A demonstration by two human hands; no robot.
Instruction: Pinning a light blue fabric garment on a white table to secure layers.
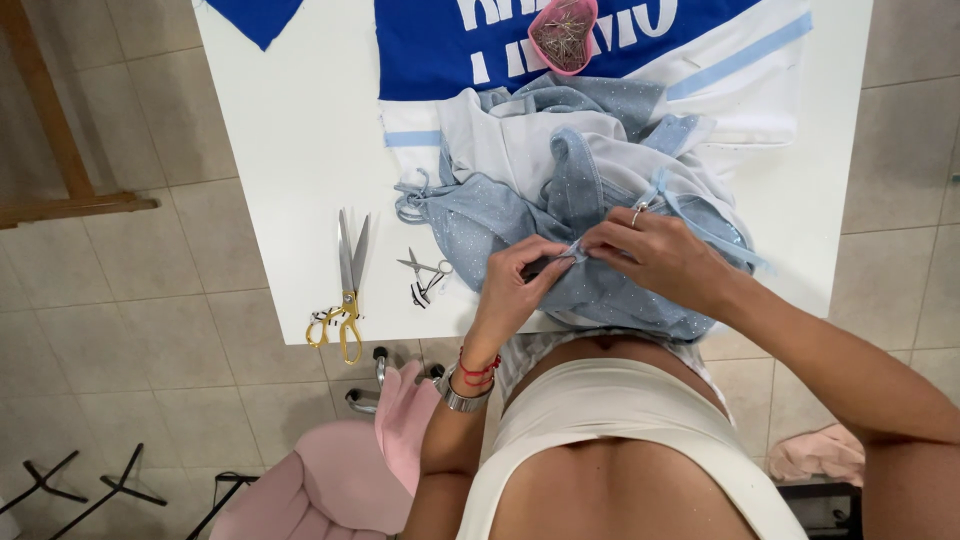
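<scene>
Blue dotted fabric [600,290] pinched at one fold by left hand [520,280] and right hand [655,255]; best kept taut; small snips [425,275] left of left hand on desk [290,150].

- Garment [600,200] lies on the table [290,130].
- Shears [346,280] lie left of the garment; snips [425,272] between them.
- Pin dish [563,33] sits behind the garment.

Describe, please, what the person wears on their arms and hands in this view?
Both arms are bare, with no sleeves. The left hand has a silver metal watch on its wrist, and next to it a thin red cord bracelet. The right hand wears a slim silver ring on one finger; its wrist is bare. No gloves on either hand.
</scene>
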